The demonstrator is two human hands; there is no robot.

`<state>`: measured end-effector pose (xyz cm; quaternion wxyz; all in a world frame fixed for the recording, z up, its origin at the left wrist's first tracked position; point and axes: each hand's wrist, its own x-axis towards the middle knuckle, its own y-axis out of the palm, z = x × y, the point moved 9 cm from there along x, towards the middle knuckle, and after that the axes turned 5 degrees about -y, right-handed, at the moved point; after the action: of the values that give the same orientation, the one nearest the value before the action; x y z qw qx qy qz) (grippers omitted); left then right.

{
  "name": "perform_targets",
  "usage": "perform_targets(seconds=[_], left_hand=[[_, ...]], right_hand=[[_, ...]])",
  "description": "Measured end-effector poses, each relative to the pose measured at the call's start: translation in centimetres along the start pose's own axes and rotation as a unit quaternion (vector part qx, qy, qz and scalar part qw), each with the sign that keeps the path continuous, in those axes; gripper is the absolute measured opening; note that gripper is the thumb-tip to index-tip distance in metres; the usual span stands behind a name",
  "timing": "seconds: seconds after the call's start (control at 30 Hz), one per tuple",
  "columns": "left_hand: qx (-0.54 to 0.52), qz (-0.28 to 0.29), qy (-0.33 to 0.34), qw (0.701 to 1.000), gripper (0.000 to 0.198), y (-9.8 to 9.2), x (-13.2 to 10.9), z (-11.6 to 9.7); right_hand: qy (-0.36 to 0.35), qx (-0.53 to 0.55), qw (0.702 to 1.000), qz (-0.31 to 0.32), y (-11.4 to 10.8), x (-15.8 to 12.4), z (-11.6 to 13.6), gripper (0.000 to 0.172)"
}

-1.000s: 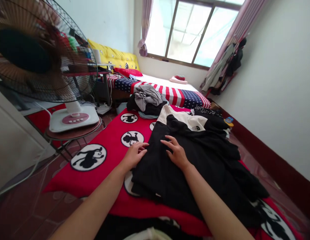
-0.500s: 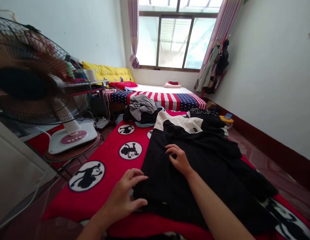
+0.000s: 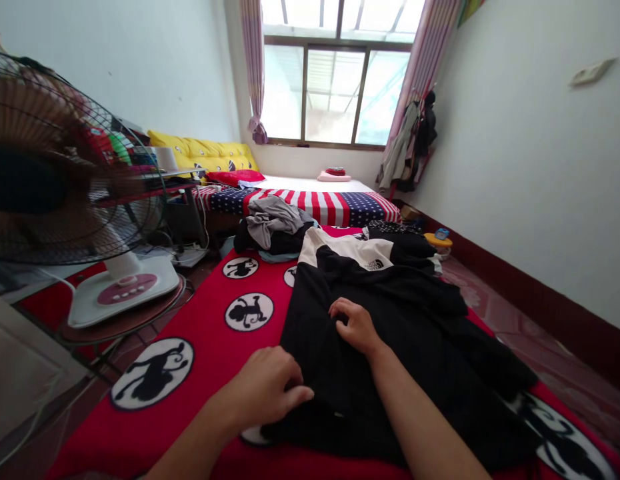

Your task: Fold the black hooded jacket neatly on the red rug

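Note:
A black garment [image 3: 410, 360] lies spread over a red blanket [image 3: 200, 360] printed with white circles and black figures. My left hand [image 3: 267, 393] rests at the garment's near left edge, its fingers curled onto the cloth with the thumb under the edge. My right hand [image 3: 355, 327] sits on the middle of the garment, fingers bent and pinching a fold of the black cloth. A black and white jacket [image 3: 360, 250] with a small logo lies beyond it.
A standing fan [image 3: 65, 193] spins at the left on a round stool. A heap of grey and black clothes [image 3: 273, 227] lies at the blanket's far end. A bed with a striped and starred cover [image 3: 330, 203] stands under the window. Clothes hang [image 3: 415, 140] at the right wall.
My left hand has slid back along the garment's left edge toward me and curled onto it. My right hand's fingers have closed on a fold. The view has tilted upward.

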<state>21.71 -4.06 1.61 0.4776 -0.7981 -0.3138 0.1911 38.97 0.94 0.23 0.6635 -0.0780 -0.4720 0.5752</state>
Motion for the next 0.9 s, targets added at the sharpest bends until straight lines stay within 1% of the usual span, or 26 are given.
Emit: perform_targets(seconds=[0.03, 0.07, 0.1, 0.17, 0.2, 0.23, 0.27, 0.33, 0.4, 0.43, 0.5, 0.57, 0.6, 0.67, 0.73, 0.8, 0.83, 0.9], left_hand=[[-0.017, 0.007, 0.001, 1.0, 0.03, -0.5, 1.4, -0.2], [-0.042, -0.002, 0.001, 0.999, 0.035, -1.1, 3.1, -0.3], [-0.066, -0.044, -0.008, 0.997, 0.037, -2.1, 4.9, -0.2], [-0.075, -0.178, -0.022, 0.981, 0.028, -4.3, 8.5, 0.6], [-0.068, -0.233, -0.035, 0.97, 0.029, -4.8, 10.1, 1.3], [-0.059, -0.268, -0.055, 0.96, 0.035, -4.7, 11.6, 2.2], [-0.051, -0.281, -0.072, 0.956, 0.042, -4.2, 13.0, 3.1], [-0.041, -0.269, -0.102, 0.957, 0.056, -2.3, 15.1, 5.1], [-0.036, -0.245, -0.119, 0.961, 0.063, -0.4, 16.2, 6.8], [-0.032, -0.239, -0.124, 0.963, 0.063, 0.3, 16.4, 7.4], [-0.018, -0.231, -0.122, 0.965, 0.06, 1.1, 16.5, 8.0], [0.003, -0.219, -0.115, 0.969, 0.058, 1.5, 16.5, 8.0], [0.014, -0.211, -0.112, 0.971, 0.057, 1.6, 16.6, 7.9], [0.027, -0.2, -0.114, 0.973, 0.056, 1.7, 16.7, 7.7], [0.032, -0.191, -0.12, 0.974, 0.055, 1.8, 16.8, 7.7], [0.038, -0.183, -0.124, 0.974, 0.056, 1.8, 16.8, 7.7], [0.041, -0.181, -0.125, 0.975, 0.058, 1.8, 16.7, 7.6], [0.045, -0.178, -0.125, 0.975, 0.061, 1.9, 16.7, 7.6]], right_hand=[[0.005, 0.0, 1.0, 0.005, 0.1, 0.0, -0.1, 0.022], [0.01, 0.004, 1.0, 0.006, 0.1, 0.1, -0.2, 0.023], [0.014, 0.012, 1.0, 0.005, 0.1, 0.1, -0.3, 0.024], [0.023, 0.039, 0.999, 0.001, 0.1, 0.1, -0.6, 0.025], [0.03, 0.055, 0.998, -0.004, 0.2, 0.1, -0.8, 0.026], [0.04, 0.068, 0.997, -0.011, 0.2, 0.0, -1.0, 0.027], [0.054, 0.078, 0.995, -0.019, 0.2, -0.1, -1.4, 0.027], [0.096, 0.092, 0.99, -0.043, 0.1, -0.2, -2.5, 0.027], [0.132, 0.101, 0.983, -0.079, -0.6, 0.1, -3.9, 0.024], [0.138, 0.098, 0.98, -0.101, -1.2, 0.5, -4.6, 0.022], [0.13, 0.062, 0.978, -0.151, -3.2, 2.3, -5.9, 0.019], [0.128, -0.023, 0.975, -0.178, -5.0, 4.8, -7.3, 0.017], [0.136, -0.072, 0.972, -0.175, -5.6, 6.2, -8.2, 0.017], [0.158, -0.147, 0.965, -0.152, -5.9, 9.0, -9.8, 0.019], [0.179, -0.197, 0.956, -0.122, -5.5, 11.3, -11.1, 0.03], [0.204, -0.237, 0.946, -0.082, -4.7, 12.7, -12.1, 0.044], [0.216, -0.254, 0.941, -0.057, -4.3, 13.1, -12.5, 0.046], [0.229, -0.272, 0.935, -0.02, -3.9, 13.4, -13.3, 0.039]])
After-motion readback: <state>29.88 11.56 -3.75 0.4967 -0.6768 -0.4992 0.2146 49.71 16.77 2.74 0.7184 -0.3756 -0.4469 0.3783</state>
